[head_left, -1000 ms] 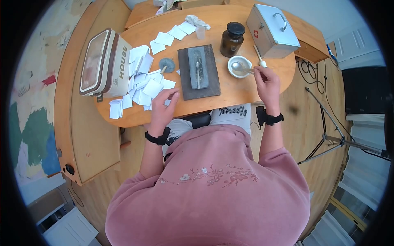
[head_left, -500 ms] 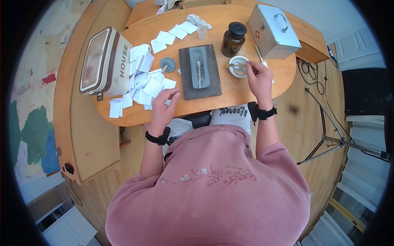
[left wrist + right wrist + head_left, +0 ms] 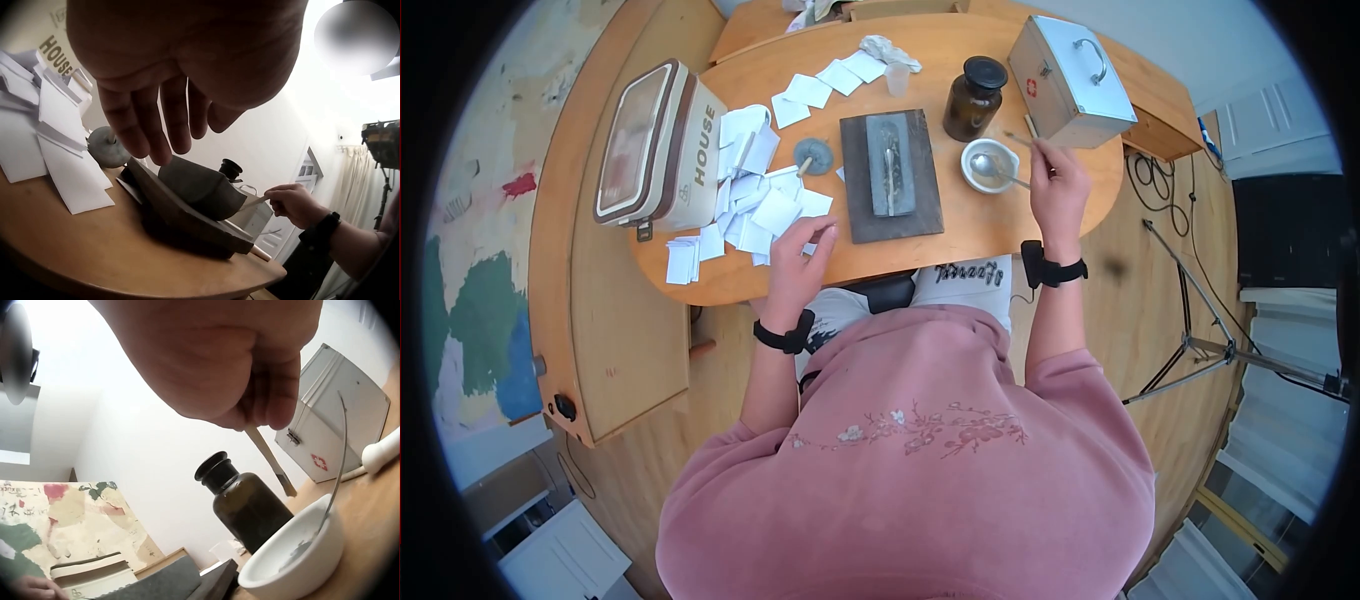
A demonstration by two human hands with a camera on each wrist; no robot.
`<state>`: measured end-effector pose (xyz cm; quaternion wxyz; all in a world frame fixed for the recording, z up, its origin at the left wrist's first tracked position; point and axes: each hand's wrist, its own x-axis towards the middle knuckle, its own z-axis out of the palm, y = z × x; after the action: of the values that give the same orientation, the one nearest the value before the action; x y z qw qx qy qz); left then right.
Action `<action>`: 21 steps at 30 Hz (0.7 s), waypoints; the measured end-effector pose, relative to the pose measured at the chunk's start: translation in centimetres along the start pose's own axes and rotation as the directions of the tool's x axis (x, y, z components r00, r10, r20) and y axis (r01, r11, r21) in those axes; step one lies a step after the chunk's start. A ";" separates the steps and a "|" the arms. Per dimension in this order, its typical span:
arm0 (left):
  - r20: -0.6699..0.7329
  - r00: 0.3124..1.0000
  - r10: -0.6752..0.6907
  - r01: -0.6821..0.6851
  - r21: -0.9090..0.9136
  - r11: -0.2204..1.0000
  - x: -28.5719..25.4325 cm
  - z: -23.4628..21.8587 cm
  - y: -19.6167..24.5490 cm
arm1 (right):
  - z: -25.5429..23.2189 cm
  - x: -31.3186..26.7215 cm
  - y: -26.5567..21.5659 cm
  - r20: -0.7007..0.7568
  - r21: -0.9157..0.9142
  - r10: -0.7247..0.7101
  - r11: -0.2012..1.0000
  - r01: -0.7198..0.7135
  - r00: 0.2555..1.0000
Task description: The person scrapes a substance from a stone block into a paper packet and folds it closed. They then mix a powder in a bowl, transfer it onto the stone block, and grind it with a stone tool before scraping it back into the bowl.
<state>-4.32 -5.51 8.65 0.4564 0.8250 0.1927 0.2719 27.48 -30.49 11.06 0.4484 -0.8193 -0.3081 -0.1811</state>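
Note:
My right hand (image 3: pixel 1060 190) pinches a thin flat wooden stick (image 3: pixel 267 455) with a dark slanted tip, which points down beside the bowl in the right wrist view. Under it stands a small white mortar-like bowl (image 3: pixel 334 550) with a lip. A metal spoon (image 3: pixel 986 167) rests inside, its thin handle leaning out over the rim toward my right hand. My left hand (image 3: pixel 798 262) hovers at the table's front edge, fingers loosely bent and holding nothing. Nearest to it lie folded white papers (image 3: pixel 774 212) and a dark board (image 3: pixel 858 190) bearing a grey stone slab (image 3: pixel 906 180).
A brown glass jar (image 3: pixel 974 105) with a black stopper stands behind the bowl, beside a silver first-aid case (image 3: pixel 1055 100). A white pestle (image 3: pixel 382 452) lies right of the bowl. At left are a HOUSE box (image 3: pixel 690 180) and a grey disc (image 3: pixel 812 153) with a short stick.
My right hand moved left, bringing the stick over the bowl, then back right, so the stick is now past the bowl's far right rim. My left hand has stayed in place.

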 end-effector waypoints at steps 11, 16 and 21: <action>0.033 0.999 0.000 -0.001 0.026 1.000 0.1 0.4 0.4 | -3.6 -2.1 0.2 0.133 -0.057 0.020 0.998 -0.012 0.991; 0.041 0.999 -0.015 0.014 0.020 1.000 0.2 0.5 0.8 | -4.8 -3.9 -4.2 0.021 0.073 -0.055 0.996 0.054 0.998; 0.044 0.999 -0.013 0.013 0.004 1.000 0.3 0.9 1.8 | -2.5 -8.8 -3.5 0.178 0.188 -0.247 0.959 0.213 0.953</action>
<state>-3.41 -6.81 9.85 0.4609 0.8304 0.1883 0.2503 18.60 -34.17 9.51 0.4579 -0.7512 -0.4592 -0.1229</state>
